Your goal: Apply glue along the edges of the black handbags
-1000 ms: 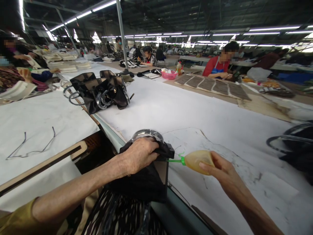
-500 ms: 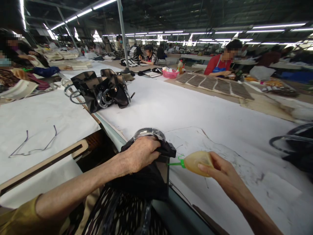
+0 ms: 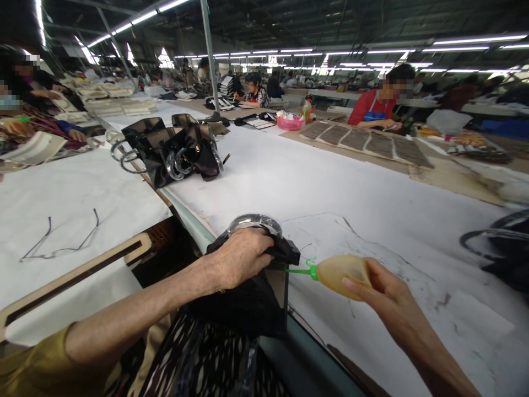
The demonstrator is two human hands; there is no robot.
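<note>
My left hand is closed on the top of a black handbag at the table's edge. A round handle wrapped in clear plastic arches up behind my knuckles. In my right hand is a yellowish squeeze bottle, held on its side by the rounded end. Its thin green nozzle points left, the tip at the bag's right side edge just under the top flap. Whether any liquid comes out is too small to see. My left fingertips are partly hidden behind the bag's folded material.
Several black handbags with plastic-wrapped handles stand farther back on the white-covered table. Eyeglasses lie on the left table. More dark bags sit at the right edge. A pink basket and a co-worker in red are across the table.
The nozzle tip has slid slightly up along the bag's side edge, with the bottle moving a little right. My left hand keeps its hold. The whole view has shifted slightly.
</note>
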